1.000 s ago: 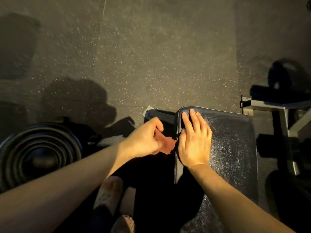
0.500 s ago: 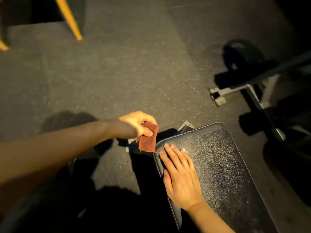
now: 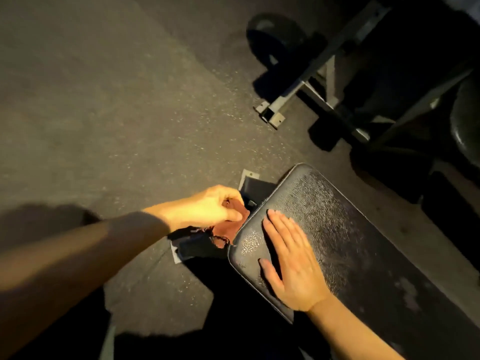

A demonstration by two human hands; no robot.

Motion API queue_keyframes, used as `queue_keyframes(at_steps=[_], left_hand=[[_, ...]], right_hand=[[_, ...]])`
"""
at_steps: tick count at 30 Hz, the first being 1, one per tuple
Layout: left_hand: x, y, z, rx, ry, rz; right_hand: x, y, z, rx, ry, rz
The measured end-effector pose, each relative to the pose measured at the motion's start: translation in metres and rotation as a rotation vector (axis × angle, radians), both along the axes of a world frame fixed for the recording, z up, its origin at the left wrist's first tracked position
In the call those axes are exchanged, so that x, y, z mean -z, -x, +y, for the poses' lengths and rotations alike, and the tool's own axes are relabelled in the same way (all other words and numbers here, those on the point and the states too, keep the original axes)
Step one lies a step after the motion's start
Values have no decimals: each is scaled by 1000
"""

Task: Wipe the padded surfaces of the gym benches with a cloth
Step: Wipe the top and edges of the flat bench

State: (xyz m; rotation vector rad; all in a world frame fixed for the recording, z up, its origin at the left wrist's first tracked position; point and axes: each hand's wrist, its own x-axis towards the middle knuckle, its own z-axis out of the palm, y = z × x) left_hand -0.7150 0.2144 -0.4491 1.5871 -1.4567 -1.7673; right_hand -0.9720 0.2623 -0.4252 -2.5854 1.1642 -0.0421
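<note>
1. Speckled rubber floor (image 3: 130, 113); a metal frame (image 3: 298, 92) stands on it upper right;
2. Black bench pad (image 3: 350, 229) runs lower right;
3. Right hand (image 3: 291, 263) lies flat on the pad, fingers straight;
4. Left hand (image 3: 207, 206) pinches the brown cloth (image 3: 228, 229) against the pad's left edge.

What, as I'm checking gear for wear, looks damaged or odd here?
The cloth in the left hand is frayed: loose threads hang from its lower edge, beside the pad.
</note>
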Motion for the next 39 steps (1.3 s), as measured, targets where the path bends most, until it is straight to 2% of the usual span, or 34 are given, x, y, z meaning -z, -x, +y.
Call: queue_keyframes(at_steps=[5,9,13,17,20,26,33,39], left_hand=[[15,10,-17,-60,66,59],[23,3,-20,20,117,119],[32,-3,-9,72,274,69],[49,-18,9,163,321,98],[56,-5,-5,53,378,182],[46,19,-42,-37,326,301],[71,-23,11,196,244,330],[54,14,-28,-66,267,365]], right_hand=[[6,-5,2,143,50,-29],[11,-15,6,262,198,-87],[16,-37,-12,458,330,-129],[24,-50,-29,588,363,-107],[29,-55,-21,610,379,-99],[22,-61,-21,659,377,-118],[20,-68,-20,715,376,-75],[18,-71,-20,735,372,-63]])
